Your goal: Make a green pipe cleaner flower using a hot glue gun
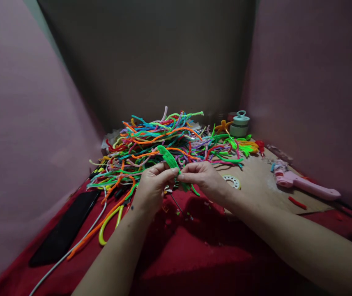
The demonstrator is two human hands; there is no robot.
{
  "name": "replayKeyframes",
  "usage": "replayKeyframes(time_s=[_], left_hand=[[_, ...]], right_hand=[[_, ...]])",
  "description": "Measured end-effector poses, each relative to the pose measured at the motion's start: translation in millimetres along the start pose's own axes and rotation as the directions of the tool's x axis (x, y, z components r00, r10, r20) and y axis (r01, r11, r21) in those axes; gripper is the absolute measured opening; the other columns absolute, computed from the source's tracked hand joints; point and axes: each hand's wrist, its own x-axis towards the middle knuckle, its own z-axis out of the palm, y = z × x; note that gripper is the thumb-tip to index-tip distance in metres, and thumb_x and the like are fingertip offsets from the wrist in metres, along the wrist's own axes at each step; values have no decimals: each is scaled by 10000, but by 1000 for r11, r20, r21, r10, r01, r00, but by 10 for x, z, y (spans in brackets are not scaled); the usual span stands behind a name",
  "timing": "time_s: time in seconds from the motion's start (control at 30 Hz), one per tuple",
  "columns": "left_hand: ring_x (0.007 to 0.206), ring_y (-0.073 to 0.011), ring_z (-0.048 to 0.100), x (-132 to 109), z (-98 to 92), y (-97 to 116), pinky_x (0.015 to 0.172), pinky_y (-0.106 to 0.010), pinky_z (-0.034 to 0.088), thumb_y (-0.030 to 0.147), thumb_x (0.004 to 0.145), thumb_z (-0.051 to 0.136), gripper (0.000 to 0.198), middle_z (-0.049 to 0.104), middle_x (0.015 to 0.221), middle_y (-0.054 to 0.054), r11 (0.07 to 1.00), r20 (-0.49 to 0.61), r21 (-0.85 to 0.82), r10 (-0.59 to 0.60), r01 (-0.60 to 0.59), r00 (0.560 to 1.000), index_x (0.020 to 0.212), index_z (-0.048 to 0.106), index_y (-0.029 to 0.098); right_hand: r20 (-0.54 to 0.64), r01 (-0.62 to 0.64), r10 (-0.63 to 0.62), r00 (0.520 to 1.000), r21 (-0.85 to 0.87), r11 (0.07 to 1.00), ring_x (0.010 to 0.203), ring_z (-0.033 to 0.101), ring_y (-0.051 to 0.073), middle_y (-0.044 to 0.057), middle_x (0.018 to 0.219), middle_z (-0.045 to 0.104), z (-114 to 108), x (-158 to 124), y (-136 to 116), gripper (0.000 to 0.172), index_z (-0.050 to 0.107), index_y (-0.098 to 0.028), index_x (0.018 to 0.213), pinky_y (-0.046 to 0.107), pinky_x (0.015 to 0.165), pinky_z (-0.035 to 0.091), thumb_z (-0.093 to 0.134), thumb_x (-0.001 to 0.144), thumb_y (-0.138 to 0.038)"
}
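Left hand (pixel 154 185): thumb and index pinched tight, no real gap, on one fuzzy green piece (pixel 168 157). Right hand (pixel 205 179): thumb and index pinched too, at the near end of the same piece, fingertips right beside the left thumb. Other fingers on both look curled in; can't make out exactly how they sit. Green piece sits mid-scene between the hands, its free end tilted up, far and left, in front of the strand pile. Both forearms bare: left one comes in from the near edge angling far and right, right one from the near right reaching far and left, backs of hands up. Counting outward: one big pile of fuzzy strands (pixel 163 133) on the far side, many colours, too tangled to count. Left side: one black flat slab (pixel 66 228), one white cable (pixel 97 218) running beside it, one yellow-handled tool (pixel 101 232) near the left wrist. Right side: one brown board (pixel 257 181) carrying one white ring (pixel 236 181), one pink tool (pixel 308 185), one short loose red piece (pixel 297 202). Far right, one mint jar (pixel 239 130). Red cloth (pixel 194 255) under it all.
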Motion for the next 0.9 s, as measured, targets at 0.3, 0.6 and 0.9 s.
replayKeyframes(time_s=[0.3, 0.6, 0.9], left_hand=[[601, -116, 572, 3, -31, -36, 618, -256, 473, 218, 674, 685, 135, 636, 702, 6, 992, 13, 96, 86, -87, 996, 793, 661, 159], [490, -98, 523, 24, -38, 2, 481, -220, 402, 299, 668, 693, 173, 586, 585, 17, 985, -35, 171, 19, -13, 999, 757, 646, 158], [539, -100, 477, 41, 8, -123, 517, -221, 381, 258, 635, 698, 124, 552, 568, 20, 864, -95, 456, 286, -214, 954, 592, 651, 152]], right_hand=[[67, -131, 116, 991, 321, 938, 439, 506, 106, 6, 474, 595, 18, 14, 100, 78, 592, -138, 590, 248, 503, 369, 622, 618, -205], [-30, -30, 34, 999, 132, 991, 508, 471, 90, -17, 543, 564, 27, 9, 77, 231, 566, -148, 596, 233, 528, 361, 655, 675, -346], [-168, -80, 68, 983, -65, 995, 429, 396, 75, -45, 439, 471, 108, -61, 61, 189, 499, -165, 486, 213, 444, 298, 558, 664, -188]])
